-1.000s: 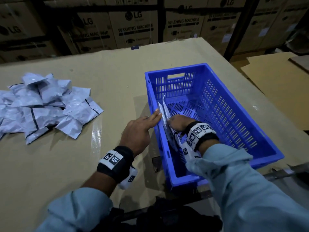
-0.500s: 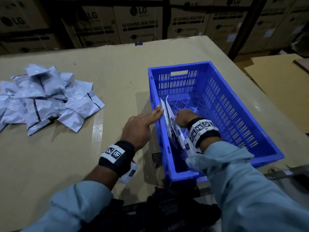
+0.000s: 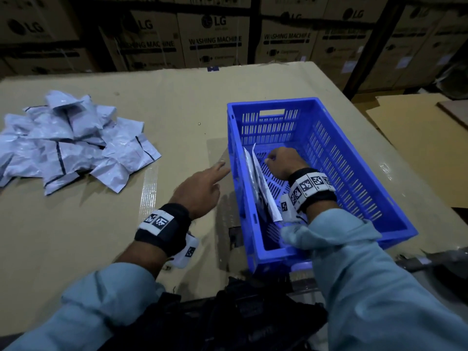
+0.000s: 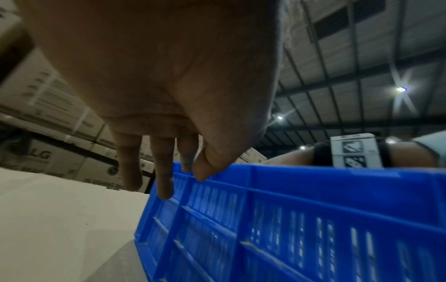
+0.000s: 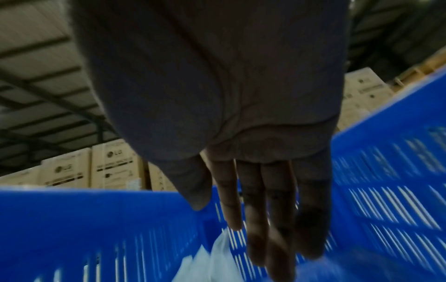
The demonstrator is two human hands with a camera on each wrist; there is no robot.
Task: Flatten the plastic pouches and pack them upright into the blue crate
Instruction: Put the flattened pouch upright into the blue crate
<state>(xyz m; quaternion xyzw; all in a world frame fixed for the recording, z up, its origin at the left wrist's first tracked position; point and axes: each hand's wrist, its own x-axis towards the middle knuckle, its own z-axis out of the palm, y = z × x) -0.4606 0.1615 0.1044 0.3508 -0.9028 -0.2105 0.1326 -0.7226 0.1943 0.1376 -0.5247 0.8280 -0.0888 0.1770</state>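
The blue crate [image 3: 342, 158] stands on the cardboard-covered table, right of centre. Two or three flattened white pouches [image 3: 255, 173] stand upright against its left wall. My right hand [image 3: 283, 160] is inside the crate just right of them. In the right wrist view its fingers [image 5: 258, 238] point straight down beside a pouch's top [image 5: 205, 267] and hold nothing. My left hand [image 3: 202, 186] hovers outside the crate's left wall [image 4: 313, 190], fingers [image 4: 166, 187] extended and empty, close to the rim. A heap of crumpled grey-white pouches [image 3: 76, 143] lies at the far left.
Stacked cardboard appliance boxes [image 3: 215, 41] line the back behind the table. A dark rack post [image 3: 364, 46] rises at the back right. Flat cardboard sheets [image 3: 417, 138] lie to the right of the table. A dark bag [image 3: 228, 320] sits at my front.
My left hand has drawn back from the pouches and the crate rim to just outside the wall. My right hand has shifted slightly forward inside the crate, and the pouches stay standing.
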